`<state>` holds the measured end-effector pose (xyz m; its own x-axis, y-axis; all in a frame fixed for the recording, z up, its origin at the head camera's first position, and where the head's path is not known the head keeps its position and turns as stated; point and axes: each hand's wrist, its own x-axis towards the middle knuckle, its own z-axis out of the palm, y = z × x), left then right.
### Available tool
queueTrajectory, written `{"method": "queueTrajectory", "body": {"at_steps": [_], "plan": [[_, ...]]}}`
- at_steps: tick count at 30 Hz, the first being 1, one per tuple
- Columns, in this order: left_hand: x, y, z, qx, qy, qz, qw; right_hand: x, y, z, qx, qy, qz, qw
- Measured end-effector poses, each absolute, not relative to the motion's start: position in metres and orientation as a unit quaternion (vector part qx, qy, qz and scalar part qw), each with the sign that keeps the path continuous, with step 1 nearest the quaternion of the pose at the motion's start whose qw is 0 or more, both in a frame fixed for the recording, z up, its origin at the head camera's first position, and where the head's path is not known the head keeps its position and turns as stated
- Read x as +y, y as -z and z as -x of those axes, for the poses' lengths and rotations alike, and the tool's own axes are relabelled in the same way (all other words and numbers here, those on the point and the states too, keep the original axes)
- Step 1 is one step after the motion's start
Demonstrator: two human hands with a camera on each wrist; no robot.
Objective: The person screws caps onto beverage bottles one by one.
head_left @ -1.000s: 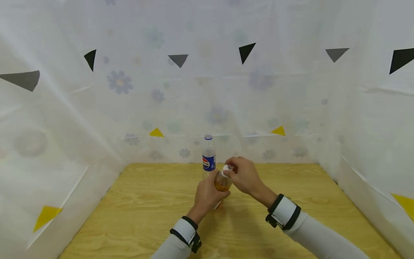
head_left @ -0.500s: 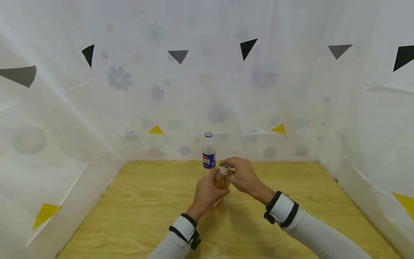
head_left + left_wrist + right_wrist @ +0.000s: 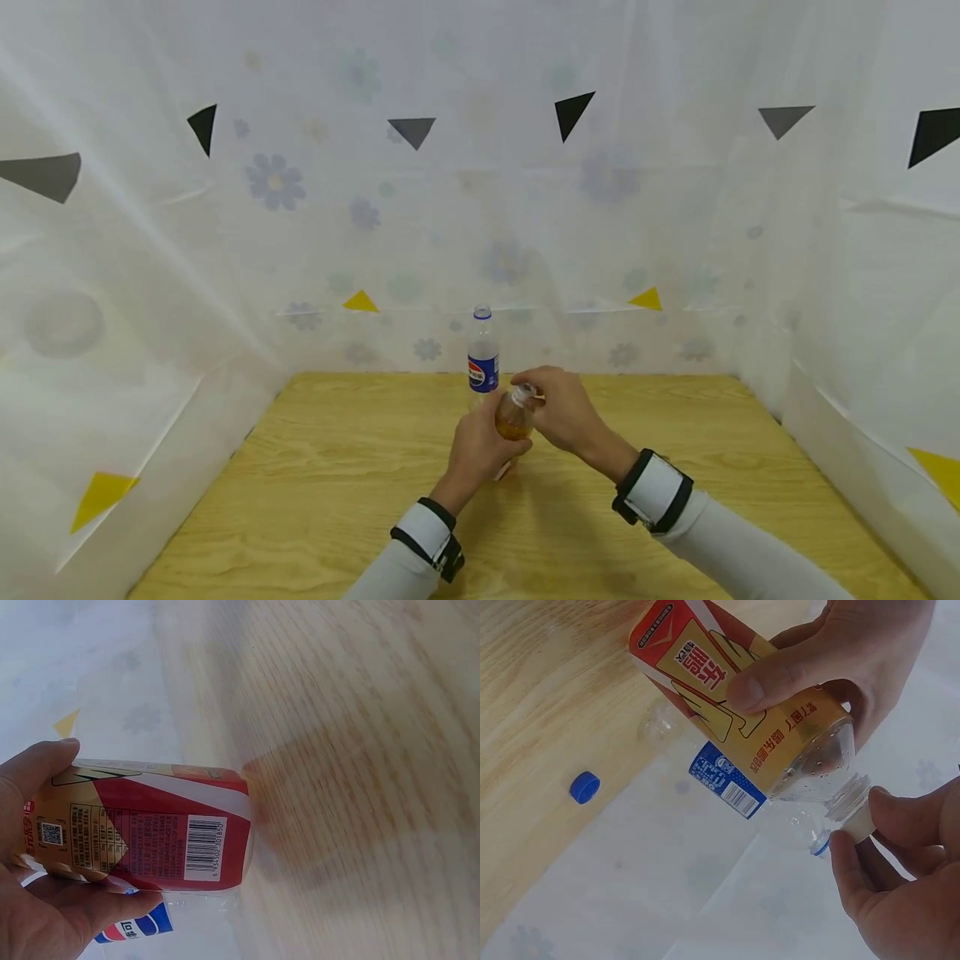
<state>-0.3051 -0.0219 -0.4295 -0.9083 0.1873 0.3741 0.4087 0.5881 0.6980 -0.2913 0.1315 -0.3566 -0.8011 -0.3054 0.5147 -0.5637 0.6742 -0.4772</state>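
The gold bottle [image 3: 763,735] is on the person's side of the Pepsi bottle [image 3: 483,372], the left hand [image 3: 478,443] wrapped round it, the right hand [image 3: 567,411] pinching its white cap [image 3: 860,823]. I'd squeeze lightly, keeping cap and threads [image 3: 847,796] square.

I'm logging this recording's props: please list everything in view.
drink bottle: one, red and gold, before the Pepsi bottle
Pepsi bottle: one, clear, blue-labelled, behind
blue cap: one, blue, on the table
white cap: one, white, at the drink bottle's mouth
table: one, yellowish wood, below
sheeting: count unclear, white, flower-printed, around the table
triangles: three grey, three black, four yellow, on the sheeting
left hand: one, bare, gripping the drink bottle
right hand: one, bare, fingers pinching the white cap
sleeves: two, pale, behind the hands
wristbands: two, white and black, at the sleeve ends
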Motion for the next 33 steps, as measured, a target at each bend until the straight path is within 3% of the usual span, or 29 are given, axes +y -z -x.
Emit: {"method": "queueTrajectory", "body": {"at_steps": [33], "plan": [[-0.0200, 0.4289, 0.3034, -0.887, 0.423, 0.149, 0.108, 0.1319, 0.3653, 0.2954, -0.909, -0.285, -0.192, 0.237]]}}
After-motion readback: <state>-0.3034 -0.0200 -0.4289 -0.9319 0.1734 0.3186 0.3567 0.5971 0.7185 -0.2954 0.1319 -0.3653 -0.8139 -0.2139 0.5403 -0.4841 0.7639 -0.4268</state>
